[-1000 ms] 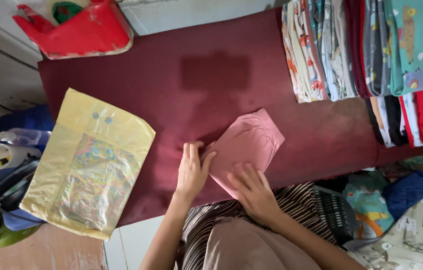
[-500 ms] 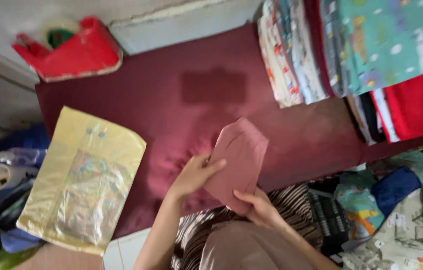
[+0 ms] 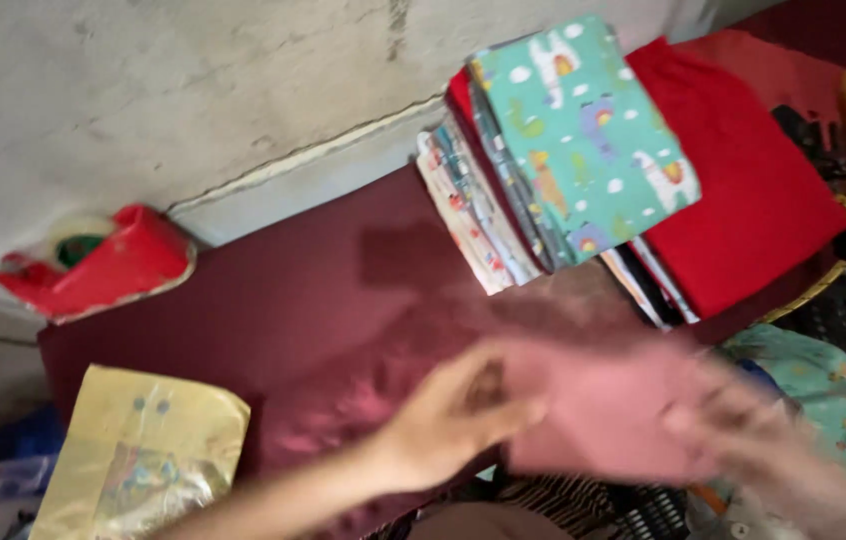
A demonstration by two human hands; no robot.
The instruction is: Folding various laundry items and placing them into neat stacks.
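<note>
Gripping a pink cloth low in the frame, the left hand and blurred right hand hold it over the maroon table, below the fabric stack.

A single head-worn camera looks steeply down and forward from above the person's lap, close to the maroon worktop, which runs diagonally across the frame. A pale wall fills the upper left. The view is tilted and motion-blurred. The hands enter from the bottom edge, large and near the lens. No second view shares the scene.
</note>
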